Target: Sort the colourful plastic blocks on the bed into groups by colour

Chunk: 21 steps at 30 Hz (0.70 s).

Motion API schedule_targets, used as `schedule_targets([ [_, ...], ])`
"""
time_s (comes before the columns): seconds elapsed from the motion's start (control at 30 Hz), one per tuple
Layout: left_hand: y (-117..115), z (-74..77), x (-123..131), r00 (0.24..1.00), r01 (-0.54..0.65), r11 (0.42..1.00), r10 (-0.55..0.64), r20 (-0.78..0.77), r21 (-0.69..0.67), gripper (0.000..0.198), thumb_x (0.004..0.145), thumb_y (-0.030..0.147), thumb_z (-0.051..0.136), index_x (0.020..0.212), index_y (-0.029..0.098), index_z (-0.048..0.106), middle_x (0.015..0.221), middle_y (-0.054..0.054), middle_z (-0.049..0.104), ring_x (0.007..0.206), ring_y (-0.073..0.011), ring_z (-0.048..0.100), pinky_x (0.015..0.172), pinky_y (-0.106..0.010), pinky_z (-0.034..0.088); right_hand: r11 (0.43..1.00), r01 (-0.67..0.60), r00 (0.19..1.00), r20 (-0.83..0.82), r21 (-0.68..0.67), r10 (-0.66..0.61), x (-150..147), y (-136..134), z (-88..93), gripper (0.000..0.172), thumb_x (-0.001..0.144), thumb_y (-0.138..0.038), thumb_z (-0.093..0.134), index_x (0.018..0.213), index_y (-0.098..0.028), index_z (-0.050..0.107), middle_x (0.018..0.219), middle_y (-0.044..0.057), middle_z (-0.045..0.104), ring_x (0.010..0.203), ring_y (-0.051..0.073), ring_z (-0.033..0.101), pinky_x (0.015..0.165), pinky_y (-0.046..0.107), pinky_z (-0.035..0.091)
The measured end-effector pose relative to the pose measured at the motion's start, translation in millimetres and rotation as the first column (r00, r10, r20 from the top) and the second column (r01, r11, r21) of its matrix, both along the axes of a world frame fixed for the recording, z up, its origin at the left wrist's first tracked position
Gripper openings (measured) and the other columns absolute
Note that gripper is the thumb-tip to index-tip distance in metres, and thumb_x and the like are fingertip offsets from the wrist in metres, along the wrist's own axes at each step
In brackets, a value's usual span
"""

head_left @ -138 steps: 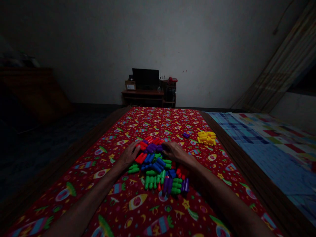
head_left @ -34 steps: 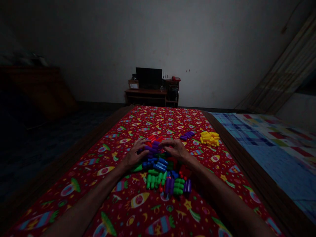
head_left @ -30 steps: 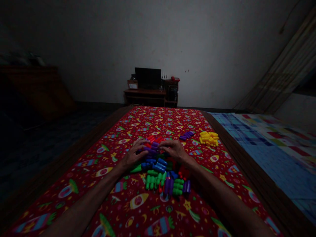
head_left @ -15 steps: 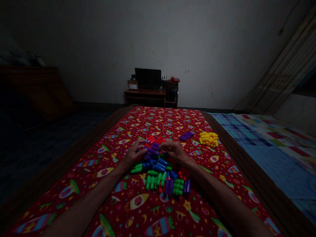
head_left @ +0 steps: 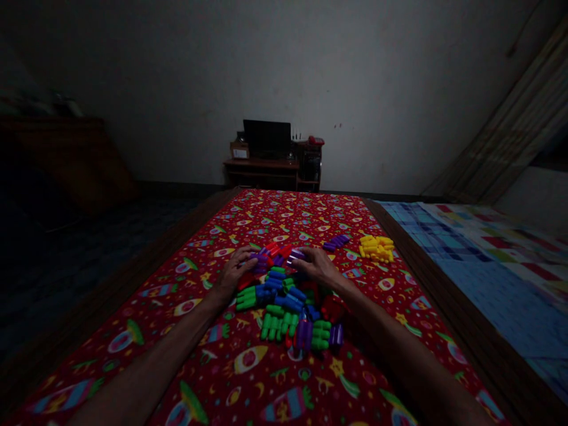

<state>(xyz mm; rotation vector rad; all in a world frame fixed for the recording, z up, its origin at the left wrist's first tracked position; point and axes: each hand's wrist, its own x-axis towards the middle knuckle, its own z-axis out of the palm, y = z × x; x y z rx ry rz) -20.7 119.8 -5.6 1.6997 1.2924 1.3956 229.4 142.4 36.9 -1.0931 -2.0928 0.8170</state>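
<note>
A pile of plastic blocks made of joined rounded tubes lies on the red patterned cloth (head_left: 248, 361). My left hand (head_left: 234, 271) is at the pile's far left, thumb and fingers closed on a purple block (head_left: 261, 264). At the far right of the pile, my right hand (head_left: 318, 266) grips another purple block (head_left: 294, 257) by its end. Red blocks (head_left: 273, 248) lie between and beyond the hands. Closer to me are blue blocks (head_left: 288, 302) and green blocks (head_left: 279, 324). Part of the pile is hidden under my right hand and forearm.
Yellow blocks (head_left: 376, 248) form a separate heap at the right, with a few purple blocks (head_left: 336, 242) beside it. Beyond the bed's end stands a low desk (head_left: 261, 168) with a dark monitor (head_left: 267, 138). A blue checked sheet (head_left: 461, 278) lies to the right.
The purple blocks that lay together between my hands are now apart, one at each hand. Green and blue blocks show in the gap. My right hand's fingers have closed on a purple block.
</note>
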Motion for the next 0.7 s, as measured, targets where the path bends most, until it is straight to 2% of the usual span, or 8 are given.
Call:
schedule_targets([
  [0.07,2,-1.5,-2,1.000,0.016,1.000,-0.016,-0.016,0.003,0.040,0.074,0.057,0.064,0.081,0.019,0.073,0.113,-0.008,0.063,0.108,-0.0278,0.057,0.097,-0.041,0.046,0.998,0.059,0.998,0.034,0.007,-0.059,18,13,2.4,0.030,0.083,-0.041,0.054,0.076,-0.013,0.065,0.061,-0.003,0.053,0.058,0.011,0.045,0.054,0.022,0.027],
  [0.17,3,-0.7,-2,0.999,0.040,0.999,-0.040,-0.032,-0.011,0.040,0.072,0.057,0.065,0.077,0.019,0.073,0.112,-0.009,0.064,0.110,-0.0283,0.057,0.100,-0.041,0.043,0.968,0.232,0.967,0.079,0.098,-0.240,49,31,2.7,0.037,0.086,-0.041,0.048,0.071,-0.013,0.065,0.058,-0.001,0.053,0.057,0.011,0.046,0.054,0.023,0.026],
  [0.27,0,1.6,0,0.998,0.049,0.997,-0.047,0.039,-0.056,0.041,0.074,0.056,0.065,0.084,0.018,0.074,0.115,-0.010,0.065,0.108,-0.0280,0.059,0.098,-0.041,0.045,0.911,0.385,0.903,0.146,0.146,-0.405,77,40,-0.9,0.041,0.088,-0.041,0.043,0.068,-0.012,0.065,0.058,0.001,0.054,0.058,0.012,0.048,0.054,0.023,0.027],
  [0.37,-4,3.7,3,0.994,0.042,0.995,-0.033,0.101,-0.088,0.042,0.072,0.056,0.067,0.085,0.017,0.074,0.116,-0.011,0.064,0.107,-0.0285,0.059,0.095,-0.040,0.047,0.873,0.467,0.841,0.235,0.139,-0.487,93,42,-8.6,0.040,0.089,-0.041,0.043,0.071,-0.013,0.065,0.063,0.003,0.059,0.062,0.014,0.051,0.056,0.024,0.030],
  [0.43,-5,4.6,4,0.991,0.034,0.995,-0.021,0.130,-0.099,0.043,0.070,0.057,0.069,0.085,0.016,0.074,0.117,-0.011,0.064,0.107,-0.0288,0.059,0.094,-0.040,0.048,0.854,0.495,0.808,0.277,0.161,-0.520,98,42,-15.4,0.036,0.089,-0.040,0.046,0.078,-0.013,0.067,0.071,0.006,0.064,0.068,0.016,0.055,0.060,0.025,0.035],
  [0.57,-5,4.7,5,0.990,0.048,0.993,-0.032,0.138,-0.110,0.043,0.070,0.056,0.069,0.087,0.016,0.074,0.115,-0.011,0.065,0.104,-0.0284,0.061,0.093,-0.041,0.049,0.796,0.508,0.764,0.255,0.330,-0.593,97,42,-23.3,0.029,0.085,-0.032,0.053,0.100,-0.011,0.067,0.095,0.012,0.068,0.089,0.021,0.059,0.077,0.029,0.041],
  [0.63,-3,3.5,4,0.993,0.051,0.994,-0.041,0.107,-0.093,0.044,0.071,0.057,0.068,0.086,0.017,0.074,0.114,-0.011,0.066,0.105,-0.0287,0.061,0.093,-0.042,0.048,0.792,0.485,0.784,0.218,0.370,-0.582,90,41,-20.0,0.026,0.085,-0.028,0.053,0.100,-0.012,0.067,0.099,0.013,0.068,0.092,0.022,0.060,0.080,0.029,0.042],
  [0.7,0,1.9,3,0.997,0.036,0.998,-0.032,0.067,-0.059,0.045,0.071,0.059,0.067,0.085,0.017,0.074,0.115,-0.011,0.065,0.107,-0.0291,0.060,0.095,-0.043,0.047,0.833,0.423,0.848,0.168,0.357,-0.502,77,37,-12.4,0.023,0.085,-0.026,0.052,0.094,-0.013,0.069,0.094,0.012,0.070,0.087,0.020,0.061,0.078,0.028,0.043],
])
